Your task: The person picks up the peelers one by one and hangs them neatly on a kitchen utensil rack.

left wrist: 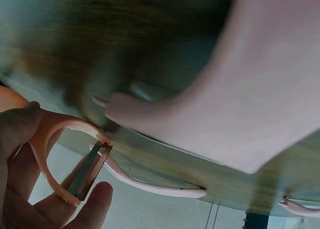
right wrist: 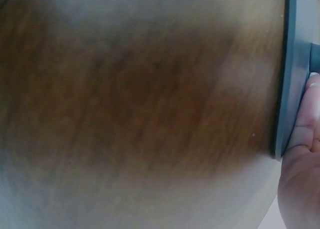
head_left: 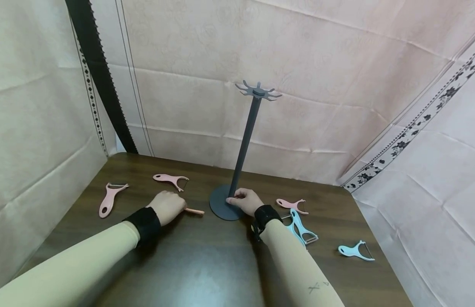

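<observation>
My left hand [head_left: 168,207] holds an orange peeler [head_left: 194,211]; the left wrist view shows its forked head and metal blade [left wrist: 91,171] among the fingers. My right hand [head_left: 248,201] grips the dark grey stand [head_left: 246,140] at the foot of its pole, the thumb low by the round base [head_left: 220,204]. In the right wrist view only part of that hand shows, beside the base edge. Two pink peelers, one [head_left: 171,179] beyond the left hand and one [head_left: 110,200] to its left, lie on the table.
By the right forearm lie a pink peeler [head_left: 290,204] and blue peelers [head_left: 297,224], partly covered by the arm. Another blue peeler [head_left: 354,250] lies farther right. A smooth pink shape [left wrist: 240,99] looms close to the left wrist camera. Cloth walls [head_left: 206,106] border the table.
</observation>
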Tool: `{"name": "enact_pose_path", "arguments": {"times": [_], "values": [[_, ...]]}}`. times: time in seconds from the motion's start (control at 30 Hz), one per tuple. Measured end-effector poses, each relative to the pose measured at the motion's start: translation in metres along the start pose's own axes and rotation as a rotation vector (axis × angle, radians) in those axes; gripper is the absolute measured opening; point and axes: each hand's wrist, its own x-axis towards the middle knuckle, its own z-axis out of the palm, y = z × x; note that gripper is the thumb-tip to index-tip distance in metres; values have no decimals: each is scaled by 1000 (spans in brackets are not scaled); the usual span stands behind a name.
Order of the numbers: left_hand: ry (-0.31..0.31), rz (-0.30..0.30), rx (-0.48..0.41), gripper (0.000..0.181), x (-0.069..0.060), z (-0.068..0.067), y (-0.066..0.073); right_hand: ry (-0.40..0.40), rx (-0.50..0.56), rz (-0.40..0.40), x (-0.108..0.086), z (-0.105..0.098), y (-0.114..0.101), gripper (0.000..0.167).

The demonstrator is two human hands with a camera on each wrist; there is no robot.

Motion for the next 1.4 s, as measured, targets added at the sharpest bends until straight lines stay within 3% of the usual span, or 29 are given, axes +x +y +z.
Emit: {"name": "enact_pose_path", "arguments": {"times": [0.2,0.43,0.57,0.7,0.87,1.03,1.2,1.4], "values": [[99,8,-98,11,4,-2,-3,13,-17,5,2,0,7,26],[228,15,-246,3,20,-17,0,-1,-26,41,0,0,11,28],[276,-35,-315,4,31,-33,1,1,-22,38,-1,1,10,28],[280,-92,-372,11,41,-47,-1,2,-29,30,0,2,9,28],[287,-187,-505,14,53,-63,-7,5,-20,43,1,1,11,27],[328,-202,-610,17,69,-79,-15,-1,-18,50,5,-2,15,27],[362,-241,-775,23,91,-104,-20,-4,-12,31,7,-2,16,27],[424,-263,-907,24,122,-148,-23,1,0,20,10,2,11,26]]}}
